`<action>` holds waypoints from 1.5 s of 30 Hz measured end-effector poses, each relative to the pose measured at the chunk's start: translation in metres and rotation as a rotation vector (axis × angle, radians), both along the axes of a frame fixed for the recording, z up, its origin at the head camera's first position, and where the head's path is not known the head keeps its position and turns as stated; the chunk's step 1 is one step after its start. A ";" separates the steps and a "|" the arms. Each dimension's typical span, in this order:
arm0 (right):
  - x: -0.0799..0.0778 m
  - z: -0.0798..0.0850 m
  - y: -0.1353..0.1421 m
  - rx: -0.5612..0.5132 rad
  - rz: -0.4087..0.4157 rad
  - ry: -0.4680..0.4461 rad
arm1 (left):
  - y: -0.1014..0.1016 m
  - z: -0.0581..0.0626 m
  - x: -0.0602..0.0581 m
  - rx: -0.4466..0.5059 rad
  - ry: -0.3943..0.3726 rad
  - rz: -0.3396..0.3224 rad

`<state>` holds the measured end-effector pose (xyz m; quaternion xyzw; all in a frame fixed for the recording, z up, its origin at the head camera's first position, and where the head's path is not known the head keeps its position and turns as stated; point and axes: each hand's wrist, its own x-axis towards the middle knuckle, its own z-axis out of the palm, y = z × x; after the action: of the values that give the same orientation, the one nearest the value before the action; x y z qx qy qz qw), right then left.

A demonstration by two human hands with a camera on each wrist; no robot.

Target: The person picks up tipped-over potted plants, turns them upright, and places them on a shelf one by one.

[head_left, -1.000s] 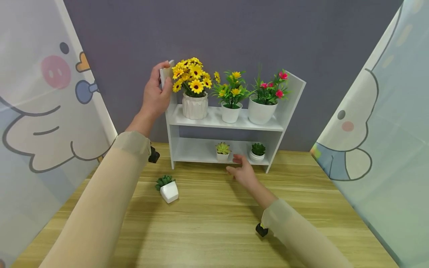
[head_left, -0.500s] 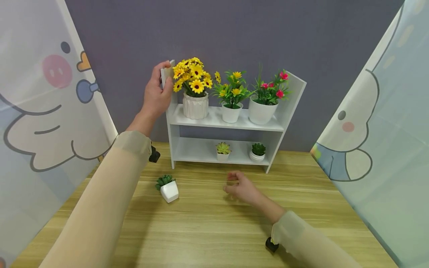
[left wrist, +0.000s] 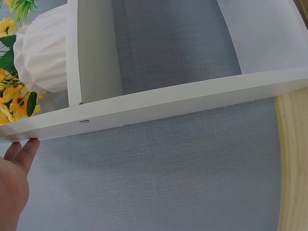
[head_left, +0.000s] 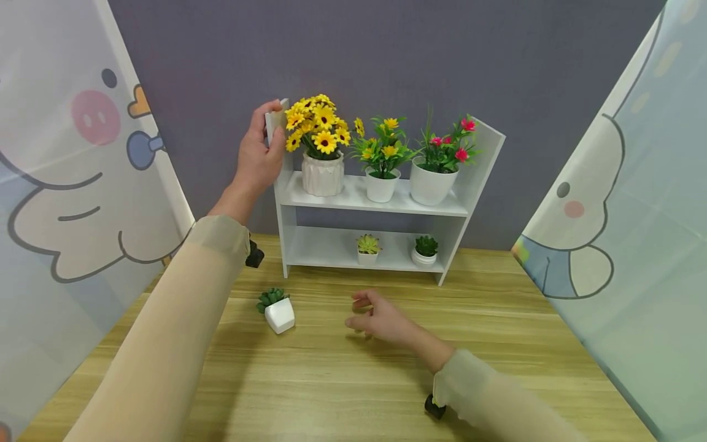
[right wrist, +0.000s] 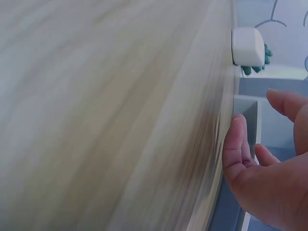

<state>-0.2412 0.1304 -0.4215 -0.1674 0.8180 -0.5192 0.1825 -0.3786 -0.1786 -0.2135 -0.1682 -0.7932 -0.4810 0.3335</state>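
My left hand (head_left: 258,150) grips the upper end of the left side panel of a white two-tier shelf (head_left: 372,209), thumb on the inner side. In the left wrist view, fingers (left wrist: 26,153) meet the panel's outer face. My right hand (head_left: 381,318), thumb and fingers apart around nothing, hovers low over the wooden table in front of the shelf. To its left, a small succulent in a white pot (head_left: 280,315) lies tipped on its side, leaves toward the back left. The right wrist view also shows this pot (right wrist: 248,46) beyond the fingertips.
On the top tier stand potted sunflowers (head_left: 323,176), a yellow-flowered plant (head_left: 381,187) and a pink-flowered plant (head_left: 432,185). A pale green succulent (head_left: 367,248) and a dark green one (head_left: 424,250) occupy the lower tier. Cartoon-printed panels (head_left: 618,209) flank the table.
My right hand has drawn back from the lower tier toward me, then shifted left toward the tipped succulent. My left hand stays on the shelf panel.
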 end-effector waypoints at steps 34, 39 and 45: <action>0.002 -0.008 -0.131 0.079 -0.058 0.026 | 0.001 0.001 0.000 -0.001 -0.017 0.011; 0.001 -0.010 -0.139 0.065 -0.069 0.026 | 0.002 0.001 0.001 0.002 -0.037 0.012; 0.001 -0.010 -0.144 0.069 -0.093 0.022 | 0.002 0.001 0.002 0.006 -0.036 0.011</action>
<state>-0.2399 -0.0140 -0.4310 -0.1283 0.8444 -0.4966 0.1547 -0.3767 -0.1768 -0.2124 -0.1540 -0.7985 -0.4845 0.3224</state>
